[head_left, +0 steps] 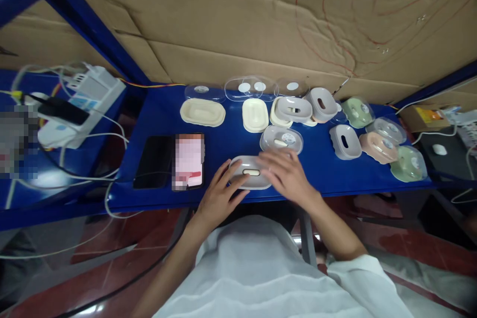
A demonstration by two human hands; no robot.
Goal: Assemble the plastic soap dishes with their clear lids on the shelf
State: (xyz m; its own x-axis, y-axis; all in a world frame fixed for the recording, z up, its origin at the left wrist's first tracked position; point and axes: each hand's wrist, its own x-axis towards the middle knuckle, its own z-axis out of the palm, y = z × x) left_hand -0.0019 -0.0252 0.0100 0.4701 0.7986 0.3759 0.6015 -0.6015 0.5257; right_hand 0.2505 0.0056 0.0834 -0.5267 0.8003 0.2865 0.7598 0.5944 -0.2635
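Past the tabletop's left edge I see a white power strip [61,131] tangled with cables. On the tabletop [316,171], near its front left corner, a dark phone [152,161] lies beside a lit phone [188,161]. Behind them, toward the back edge, sits a cream dish [202,112]. Close to the middle of the front edge is the grey box [238,182], a cream oval showing at its centre. My left hand [218,196] has its fingers spread over the box's left end, thumb at the near side; my right hand [286,176] is half-curled over the right end. I can't tell how firmly either grips. Just behind is a clear-lidded dish [268,140]. Toward the right edge stand a slotted grey box [340,146], a peach box [374,149] and a green box [406,166].
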